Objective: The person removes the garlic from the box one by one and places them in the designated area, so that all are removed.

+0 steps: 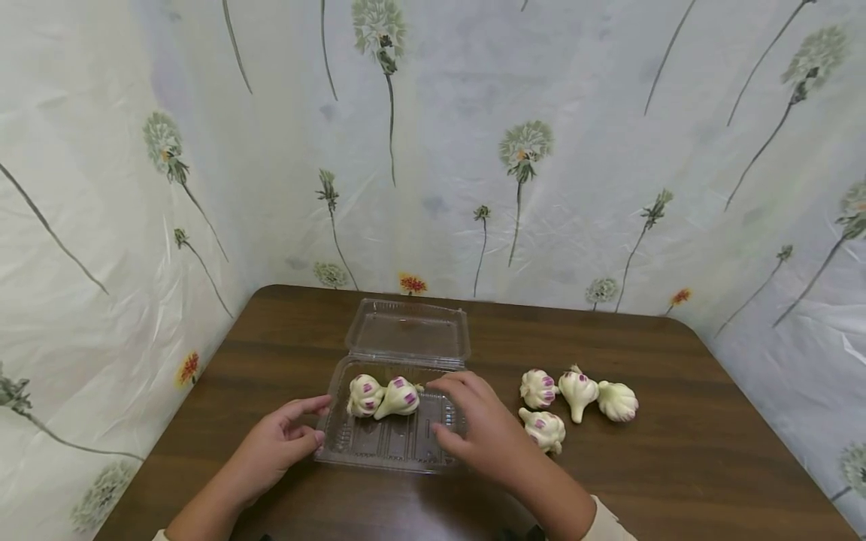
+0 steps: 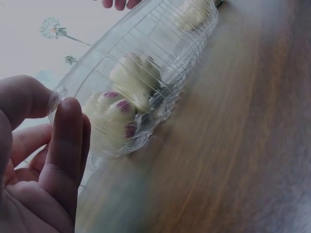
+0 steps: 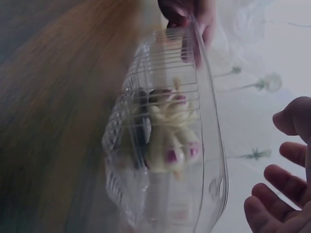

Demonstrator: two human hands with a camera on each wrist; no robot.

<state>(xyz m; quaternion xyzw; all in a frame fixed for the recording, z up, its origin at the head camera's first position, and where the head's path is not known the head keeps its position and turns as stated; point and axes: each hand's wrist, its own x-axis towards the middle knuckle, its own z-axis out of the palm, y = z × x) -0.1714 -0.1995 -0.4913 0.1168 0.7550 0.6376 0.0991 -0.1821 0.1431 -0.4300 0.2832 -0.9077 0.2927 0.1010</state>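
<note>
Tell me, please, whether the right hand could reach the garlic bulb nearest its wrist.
Probably yes: the right hand is empty, and nothing visible stands between it and that garlic bulb.

Taking the clear tray (image 1: 406, 445) as the clock's centre, open room inside is stretching from four to six o'clock. Two garlic bulbs (image 1: 401, 398) are blocking the way toward eleven, the lid (image 1: 409, 334) is lying across twelve, and the left hand (image 1: 287, 436) is occupying nine. The right hand (image 1: 479, 421) is obstructing three, where four loose bulbs (image 1: 578, 392) are crowding farther out; bare counter (image 1: 504, 338) is leaving passage at two.
</note>
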